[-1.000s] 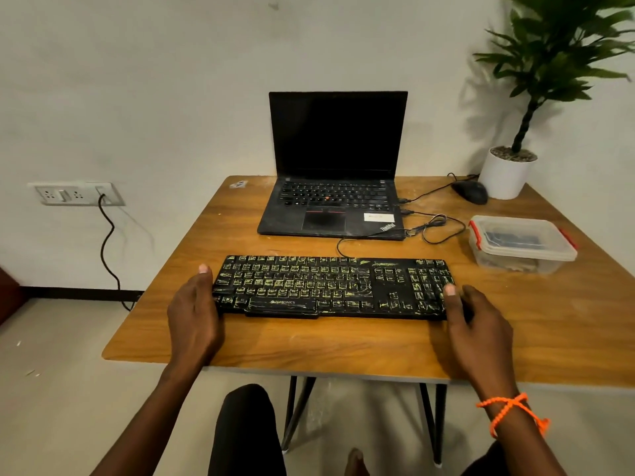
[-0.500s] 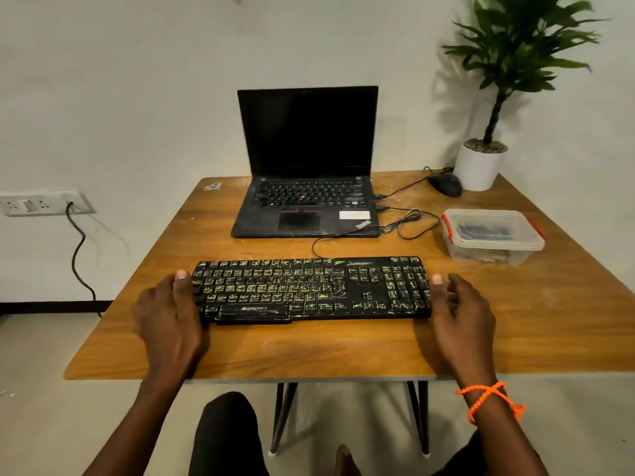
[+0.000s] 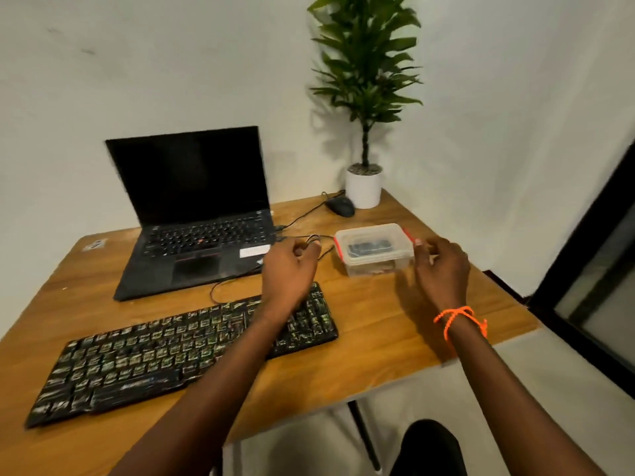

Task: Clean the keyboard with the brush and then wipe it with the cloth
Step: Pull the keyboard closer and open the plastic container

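A black keyboard (image 3: pixel 165 355) smeared with yellowish dirt lies on the wooden table (image 3: pixel 378 338), near its front edge. My left forearm crosses above its right end. A clear lidded plastic box (image 3: pixel 374 249) with red clips stands at the right, with something dark inside. My left hand (image 3: pixel 288 269) hovers just left of the box, fingers loosely curled and holding nothing. My right hand (image 3: pixel 439 269), with an orange wrist cord, hovers at the box's right side, its fingertips close to the red clip. No brush or cloth shows plainly.
An open black laptop (image 3: pixel 196 218) stands behind the keyboard, with cables (image 3: pixel 302 214) running to a black mouse (image 3: pixel 340 205). A potted plant (image 3: pixel 364 183) occupies the far right corner. The table's right edge is near the box; a dark door frame (image 3: pixel 584 269) is beyond.
Both hands have left the keyboard's ends and moved up to either side of the plastic box. The head has turned right, so the keyboard now lies lower left.
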